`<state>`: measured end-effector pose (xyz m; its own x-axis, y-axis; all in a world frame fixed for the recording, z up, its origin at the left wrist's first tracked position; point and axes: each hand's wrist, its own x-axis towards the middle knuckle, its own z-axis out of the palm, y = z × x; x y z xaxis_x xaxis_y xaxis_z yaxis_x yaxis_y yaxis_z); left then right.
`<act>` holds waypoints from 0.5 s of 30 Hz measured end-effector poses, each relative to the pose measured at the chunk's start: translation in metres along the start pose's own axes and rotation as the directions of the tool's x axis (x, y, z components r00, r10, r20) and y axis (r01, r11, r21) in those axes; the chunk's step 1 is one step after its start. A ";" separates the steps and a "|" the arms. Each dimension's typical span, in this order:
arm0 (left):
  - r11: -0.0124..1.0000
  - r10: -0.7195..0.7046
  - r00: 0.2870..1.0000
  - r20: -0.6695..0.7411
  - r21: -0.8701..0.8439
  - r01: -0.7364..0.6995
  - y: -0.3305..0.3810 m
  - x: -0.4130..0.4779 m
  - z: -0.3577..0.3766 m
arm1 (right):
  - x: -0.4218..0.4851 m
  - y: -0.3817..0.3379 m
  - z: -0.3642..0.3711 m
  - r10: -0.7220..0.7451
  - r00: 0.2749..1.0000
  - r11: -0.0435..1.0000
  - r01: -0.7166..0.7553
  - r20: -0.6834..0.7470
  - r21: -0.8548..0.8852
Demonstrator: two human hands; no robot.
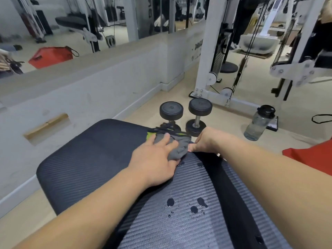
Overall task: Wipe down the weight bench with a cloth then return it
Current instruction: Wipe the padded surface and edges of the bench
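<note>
Black ribbed vinyl covers the padded weight bench (86,159), which fills the lower middle of the view. Its near pad shows grey-sheened ribbing with a plain black stripe down it. The bench's long axis runs away from the person, and its rounded far end points away and slightly left. Beads of water (194,207) sit on the near pad, with a few more further up.

Further along the bench, near the gap between its two pads, lies a bunched grey cloth with a lime-green patch and dark cords (179,146). It stretches crosswise to the bench, the cords at its far side. The left hand (156,162) presses on it, fingers spread fairly straight over the top and thumb against its near edge. The right hand (208,141) is at the bench's right edge, just beside the cloth. Its fingers bend downward, and it is unclear whether they hold the cloth or the pad's edge.

Beyond the bench's far right corner stand two black round-headed dumbbells (197,112). Right of the bench stands a clear plastic bottle with a black cap (258,123), and nearer, a red block (314,159). Farther off rises a white steel cable machine (203,69), and left of it a wall mirror (71,24).
</note>
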<state>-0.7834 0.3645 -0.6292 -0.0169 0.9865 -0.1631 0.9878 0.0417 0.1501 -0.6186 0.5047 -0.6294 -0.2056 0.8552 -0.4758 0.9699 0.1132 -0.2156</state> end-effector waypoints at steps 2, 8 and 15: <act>0.999 0.031 0.999 -0.012 -0.013 -0.031 -0.017 0.005 -0.004 | -0.001 0.002 0.001 -0.009 1.000 1.000 0.009 -0.002 0.011; 0.972 -0.231 0.970 -0.068 -0.067 0.227 -0.030 0.025 -0.016 | -0.006 -0.001 0.000 0.001 1.000 1.000 -0.001 -0.009 0.003; 0.995 -0.042 0.992 -0.116 -0.090 0.032 -0.033 -0.008 -0.001 | -0.022 0.012 0.013 -0.013 0.991 0.984 0.036 -0.131 0.176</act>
<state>-0.8161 0.3550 -0.6323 -0.0766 0.9955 -0.0554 0.9689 0.0874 0.2315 -0.6038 0.4803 -0.6328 -0.1996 0.9125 -0.3571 0.9236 0.0534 -0.3797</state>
